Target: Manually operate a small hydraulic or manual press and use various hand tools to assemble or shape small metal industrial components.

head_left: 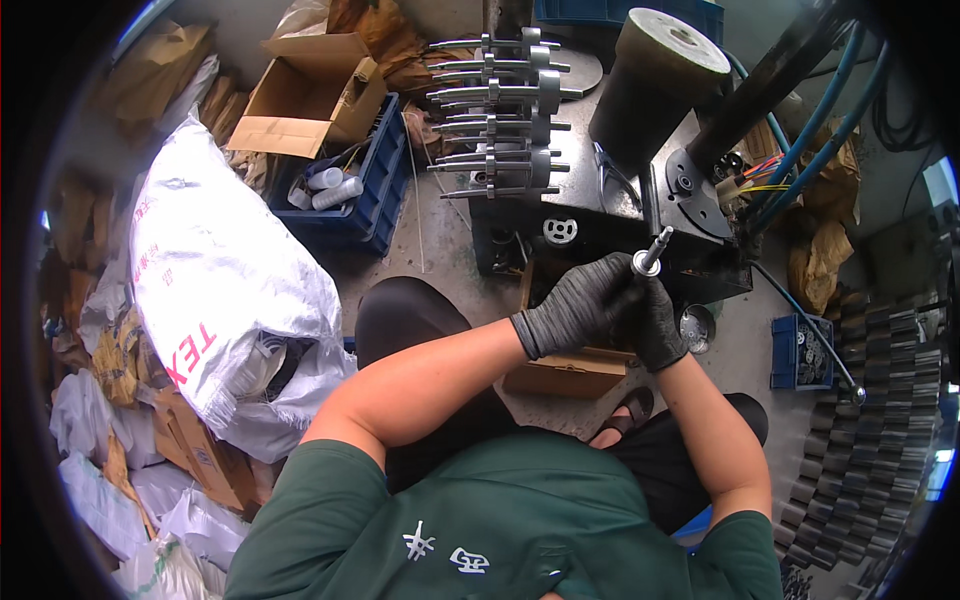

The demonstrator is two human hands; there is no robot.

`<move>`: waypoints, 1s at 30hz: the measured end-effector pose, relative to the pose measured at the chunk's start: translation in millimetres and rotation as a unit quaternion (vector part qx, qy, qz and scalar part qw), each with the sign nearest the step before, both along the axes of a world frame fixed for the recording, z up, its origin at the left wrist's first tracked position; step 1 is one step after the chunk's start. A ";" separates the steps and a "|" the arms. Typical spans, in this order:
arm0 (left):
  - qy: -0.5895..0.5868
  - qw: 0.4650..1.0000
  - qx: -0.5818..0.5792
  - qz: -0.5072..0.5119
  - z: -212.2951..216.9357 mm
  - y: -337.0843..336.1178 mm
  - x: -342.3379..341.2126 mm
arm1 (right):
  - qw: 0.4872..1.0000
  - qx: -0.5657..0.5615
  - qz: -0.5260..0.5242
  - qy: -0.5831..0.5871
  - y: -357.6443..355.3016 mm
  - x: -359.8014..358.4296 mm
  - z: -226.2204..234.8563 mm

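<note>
Just above the right hand (654, 325), clamped around it, juts a metal shaft (655, 251); the left hand (575, 308) adjoins, grip unclear.

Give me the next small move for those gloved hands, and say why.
Probably move the metal shaft leftward toward the similar shafts: the right hand holds it with its tip free, the left hand meets that hand, and like pieces are gathered there.
</note>
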State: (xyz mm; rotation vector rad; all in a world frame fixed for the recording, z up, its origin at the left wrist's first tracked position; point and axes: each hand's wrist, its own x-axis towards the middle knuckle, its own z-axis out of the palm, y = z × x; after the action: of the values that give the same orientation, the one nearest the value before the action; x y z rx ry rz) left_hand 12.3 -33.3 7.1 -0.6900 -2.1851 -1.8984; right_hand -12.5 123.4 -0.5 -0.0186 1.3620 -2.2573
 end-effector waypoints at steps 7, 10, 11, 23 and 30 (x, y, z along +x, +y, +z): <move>0.069 0.996 -0.044 0.046 7.1 -6.4 2.7 | 0.956 0.214 0.175 0.099 -69.9 -36.8 1.4; 0.101 0.992 -0.038 0.058 11.6 -8.6 -2.9 | 0.912 0.300 0.242 0.142 -75.3 -28.5 6.0; 0.117 0.991 -0.036 0.062 9.6 -8.3 -5.0 | 0.894 0.327 0.265 0.151 -78.9 -29.5 4.8; -0.025 0.999 0.037 -0.018 1.9 7.4 3.6 | 0.596 0.617 0.459 0.229 31.1 -7.5 6.7; -0.406 0.897 0.057 -0.167 -10.7 28.0 0.1 | 0.675 0.677 0.258 0.140 97.5 -40.0 128.2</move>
State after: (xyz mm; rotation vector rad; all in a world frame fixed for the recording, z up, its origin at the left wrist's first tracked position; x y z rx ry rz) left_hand 12.4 -5.3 -3.6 -0.2634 -2.4525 -2.8701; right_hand -52.5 220.9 127.8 -0.2129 2.4527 -0.4086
